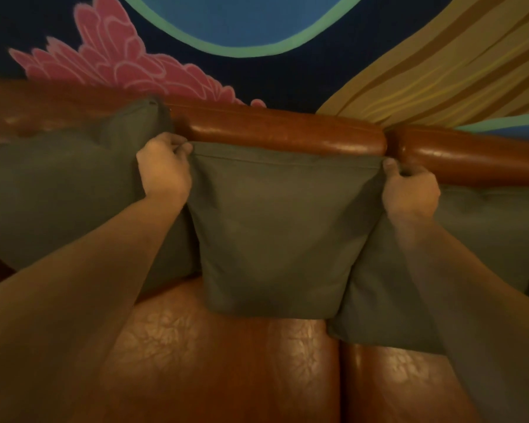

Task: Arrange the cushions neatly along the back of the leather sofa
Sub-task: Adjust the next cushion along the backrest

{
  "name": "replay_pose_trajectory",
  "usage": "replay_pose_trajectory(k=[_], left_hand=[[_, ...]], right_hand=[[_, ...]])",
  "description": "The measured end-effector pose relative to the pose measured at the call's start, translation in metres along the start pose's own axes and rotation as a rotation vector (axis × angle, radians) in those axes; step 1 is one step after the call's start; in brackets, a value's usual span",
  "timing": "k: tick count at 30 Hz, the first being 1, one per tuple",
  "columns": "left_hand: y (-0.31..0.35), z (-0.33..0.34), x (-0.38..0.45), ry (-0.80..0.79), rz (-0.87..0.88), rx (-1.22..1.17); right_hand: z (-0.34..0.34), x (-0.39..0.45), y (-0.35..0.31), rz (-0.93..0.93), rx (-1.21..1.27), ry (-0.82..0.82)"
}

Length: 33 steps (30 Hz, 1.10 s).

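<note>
With your left hand (162, 169) and right hand (408, 190) pinching the square grey-green fabric cushion's (275, 233) top corners, settle it upright against the brown leather sofa's backrest (287, 132), level with its neighbours.

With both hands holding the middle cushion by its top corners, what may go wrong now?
1. The middle cushion overlaps the right cushion and the left cushion; pulling may drag them crooked.
2. The left hand and right hand pinch only corners, so it may sag or settle tilted.
</note>
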<state>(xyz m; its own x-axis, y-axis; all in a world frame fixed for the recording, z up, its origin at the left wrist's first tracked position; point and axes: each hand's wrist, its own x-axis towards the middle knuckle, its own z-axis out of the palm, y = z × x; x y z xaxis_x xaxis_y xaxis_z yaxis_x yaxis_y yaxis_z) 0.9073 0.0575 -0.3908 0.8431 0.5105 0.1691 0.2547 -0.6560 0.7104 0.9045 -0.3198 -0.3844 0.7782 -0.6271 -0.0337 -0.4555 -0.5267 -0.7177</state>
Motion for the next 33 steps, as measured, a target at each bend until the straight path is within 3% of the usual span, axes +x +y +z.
replay_pose_trajectory(k=[7, 12, 18, 21, 24, 28, 33], left_hand=[[0.016, 0.007, 0.008, 0.060, -0.211, -0.162], [0.015, 0.002, -0.003, 0.061, -0.209, -0.237], [-0.031, 0.011, -0.084, 0.074, -0.260, -0.224], [-0.066, 0.034, -0.136, -0.134, -0.437, -0.146], [-0.101, 0.056, -0.173, -0.267, -0.482, -0.222], [-0.136, 0.082, -0.193, -0.219, -0.486, -0.284], [-0.131, 0.105, -0.177, -0.035, -0.444, -0.299]], right_hand=[[0.003, 0.012, 0.001, 0.139, 0.204, -0.036], [-0.002, -0.002, 0.009, 0.114, 0.344, -0.081], [0.013, -0.068, 0.075, 0.149, 0.502, -0.141], [0.035, -0.112, 0.128, 0.202, 0.468, -0.264], [0.056, -0.144, 0.175, 0.262, 0.389, -0.328], [0.087, -0.156, 0.208, 0.252, 0.351, -0.367], [0.101, -0.145, 0.197, 0.230, 0.156, -0.185]])
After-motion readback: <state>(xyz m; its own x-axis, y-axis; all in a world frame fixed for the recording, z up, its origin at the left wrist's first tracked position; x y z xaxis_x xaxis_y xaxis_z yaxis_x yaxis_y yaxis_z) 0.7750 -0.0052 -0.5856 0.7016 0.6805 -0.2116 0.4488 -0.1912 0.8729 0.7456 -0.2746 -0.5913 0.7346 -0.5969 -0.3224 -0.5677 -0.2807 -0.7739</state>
